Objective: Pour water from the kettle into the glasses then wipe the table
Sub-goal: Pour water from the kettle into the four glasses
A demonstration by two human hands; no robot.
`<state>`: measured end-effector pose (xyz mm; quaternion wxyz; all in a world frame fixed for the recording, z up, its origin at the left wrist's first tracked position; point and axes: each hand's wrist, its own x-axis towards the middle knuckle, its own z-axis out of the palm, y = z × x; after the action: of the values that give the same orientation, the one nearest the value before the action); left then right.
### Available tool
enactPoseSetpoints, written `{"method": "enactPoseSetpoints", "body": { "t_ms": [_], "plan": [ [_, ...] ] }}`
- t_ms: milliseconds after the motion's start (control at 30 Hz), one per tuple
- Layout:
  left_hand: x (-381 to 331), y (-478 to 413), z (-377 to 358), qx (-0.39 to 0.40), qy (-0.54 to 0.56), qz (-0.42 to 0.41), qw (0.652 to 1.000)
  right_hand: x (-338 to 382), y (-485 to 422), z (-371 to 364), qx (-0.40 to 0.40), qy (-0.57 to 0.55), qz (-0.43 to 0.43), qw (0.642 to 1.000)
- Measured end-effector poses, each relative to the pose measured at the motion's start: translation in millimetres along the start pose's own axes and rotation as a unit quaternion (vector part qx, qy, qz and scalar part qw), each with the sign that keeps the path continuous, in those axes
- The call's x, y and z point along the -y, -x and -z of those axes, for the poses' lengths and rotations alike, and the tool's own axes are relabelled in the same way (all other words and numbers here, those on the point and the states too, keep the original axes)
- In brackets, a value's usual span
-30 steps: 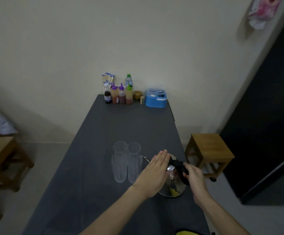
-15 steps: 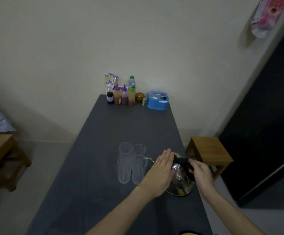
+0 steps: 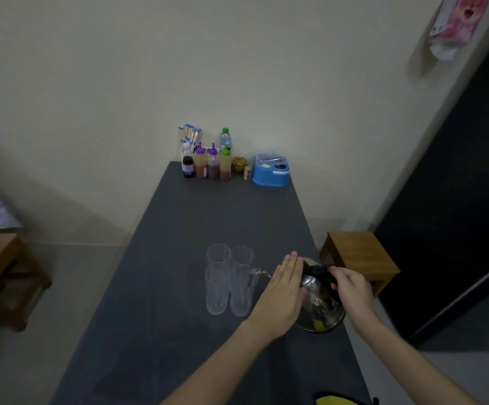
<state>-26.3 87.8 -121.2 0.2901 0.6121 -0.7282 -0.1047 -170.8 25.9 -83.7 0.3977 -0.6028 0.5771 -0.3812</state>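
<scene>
A shiny steel kettle (image 3: 320, 306) with a black handle stands tilted to the left on the dark grey table (image 3: 202, 217), near its right edge. Its thin spout reaches over the near right glass (image 3: 241, 290). My right hand (image 3: 351, 287) is shut on the black handle. My left hand (image 3: 285, 290) lies flat with fingers together against the kettle's left side and lid. Several clear glasses (image 3: 218, 287) stand close together in a square just left of the kettle. I cannot tell whether water is flowing.
Sauce bottles (image 3: 212, 165), a water bottle (image 3: 225, 139), a small jar and a blue container (image 3: 271, 171) line the table's far end by the wall. A wooden stool (image 3: 360, 258) stands right of the table, another wooden piece (image 3: 0, 273) on the left. Something yellow (image 3: 336, 400) lies at the near edge.
The kettle has tipped slightly further toward the glasses, with both hands staying on it. The camera has shifted a little, so the scene sits more to the right.
</scene>
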Motion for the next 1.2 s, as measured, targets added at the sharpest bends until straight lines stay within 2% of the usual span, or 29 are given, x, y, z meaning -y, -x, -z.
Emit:
{"method": "enactPoseSetpoints", "body": {
  "t_ms": [633,1200],
  "plan": [
    [-4.6,4.3,-1.1,-0.012,0.027,0.009,1.0,6.9,2.3,4.8,0.013,0.049,0.021,0.999],
    [-7.3,3.5,1.6,-0.021,0.02,0.01,1.0,-1.7,-1.4,3.1,-0.009,0.095,0.036,0.995]
  ]
}}
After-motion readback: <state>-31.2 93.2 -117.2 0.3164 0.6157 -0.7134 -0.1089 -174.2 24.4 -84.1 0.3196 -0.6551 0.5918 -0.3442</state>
